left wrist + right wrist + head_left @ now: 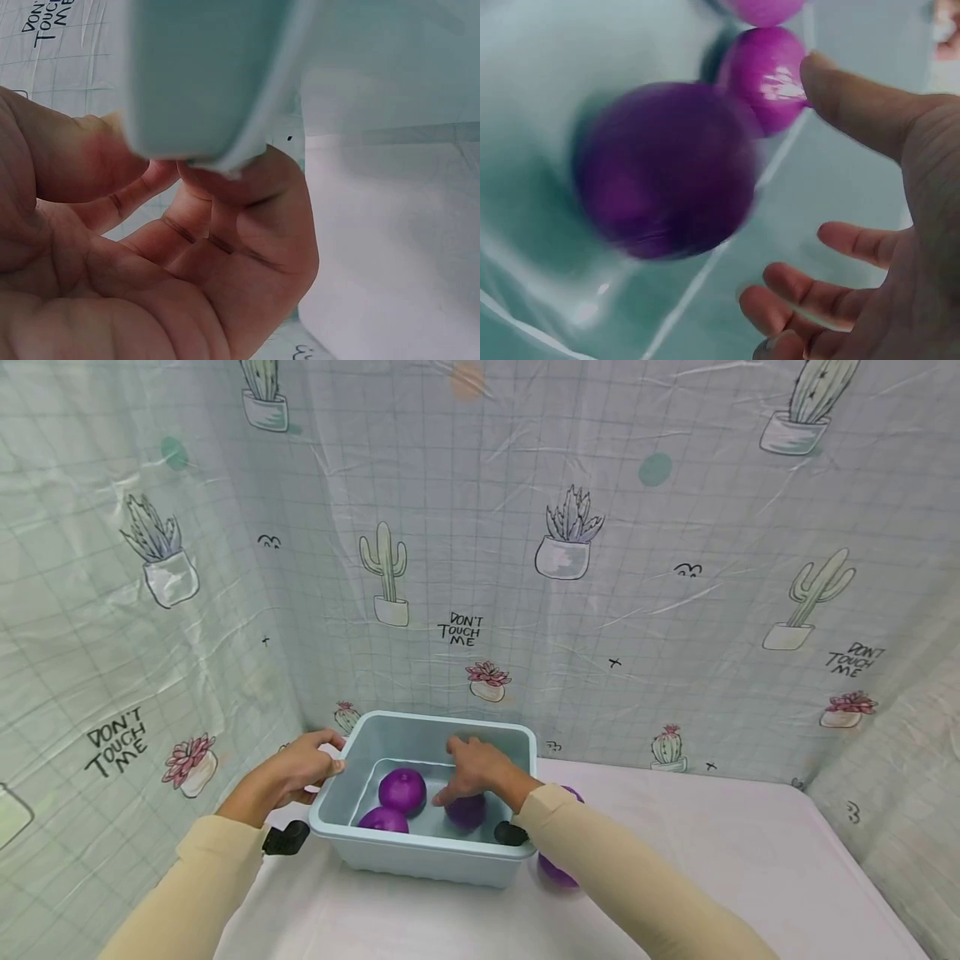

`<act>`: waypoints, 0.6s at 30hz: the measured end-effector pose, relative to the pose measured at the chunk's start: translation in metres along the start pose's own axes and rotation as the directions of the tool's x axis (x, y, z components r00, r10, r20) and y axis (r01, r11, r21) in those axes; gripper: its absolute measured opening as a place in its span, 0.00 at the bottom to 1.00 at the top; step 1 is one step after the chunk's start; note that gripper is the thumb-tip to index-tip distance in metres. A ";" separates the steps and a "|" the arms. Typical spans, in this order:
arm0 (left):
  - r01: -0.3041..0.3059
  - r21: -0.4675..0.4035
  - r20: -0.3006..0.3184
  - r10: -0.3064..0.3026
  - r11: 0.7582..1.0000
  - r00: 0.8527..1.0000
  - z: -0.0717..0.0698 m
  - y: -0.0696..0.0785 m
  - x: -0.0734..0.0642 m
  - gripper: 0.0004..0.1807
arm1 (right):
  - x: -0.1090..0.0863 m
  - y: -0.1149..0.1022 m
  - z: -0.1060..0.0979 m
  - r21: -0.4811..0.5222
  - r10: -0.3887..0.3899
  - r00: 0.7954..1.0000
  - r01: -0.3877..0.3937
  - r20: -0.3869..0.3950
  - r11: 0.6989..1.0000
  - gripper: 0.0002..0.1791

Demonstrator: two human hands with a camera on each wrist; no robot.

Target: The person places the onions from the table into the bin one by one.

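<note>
A pale blue plastic bin [420,856] stands on the table. My left hand [300,768] grips its left rim, thumb on one side and curled fingers on the other; the left wrist view shows the bin wall [202,82] between them. Inside the bin my right hand [480,768] reaches down with fingers spread. Below it is a dark purple ball [467,812], which in the right wrist view appears as a large ball [667,172] apart from the thumb and fingers. Two more purple balls, one behind [402,791] and one in front [383,820], lie in the bin's left part.
Purple round shapes show outside the bin on its right, one near the front [557,870] and one farther back [573,793], partly hidden by the right forearm. The white table [675,835] extends right. A cactus-print curtain [480,568] hangs behind and at the sides.
</note>
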State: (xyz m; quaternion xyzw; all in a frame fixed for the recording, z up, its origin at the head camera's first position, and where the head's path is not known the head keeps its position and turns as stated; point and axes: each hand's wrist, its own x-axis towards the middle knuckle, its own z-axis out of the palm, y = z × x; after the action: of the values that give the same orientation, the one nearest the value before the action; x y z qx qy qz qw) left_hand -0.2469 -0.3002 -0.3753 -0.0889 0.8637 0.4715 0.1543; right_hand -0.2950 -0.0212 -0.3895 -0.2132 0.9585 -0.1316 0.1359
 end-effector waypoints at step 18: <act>-0.015 0.022 0.029 0.015 1.000 0.999 0.000 0.004 -0.005 0.20 | -0.042 0.035 -0.054 0.128 -0.076 0.997 0.080 -0.033 0.989 0.35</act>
State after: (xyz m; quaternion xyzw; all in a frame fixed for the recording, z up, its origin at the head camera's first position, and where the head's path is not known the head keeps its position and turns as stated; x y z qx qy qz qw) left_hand -0.2439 -0.2981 -0.3706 -0.0740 0.8673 0.4642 0.1640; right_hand -0.2886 0.0392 -0.3413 -0.2393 0.9408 -0.2014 0.1305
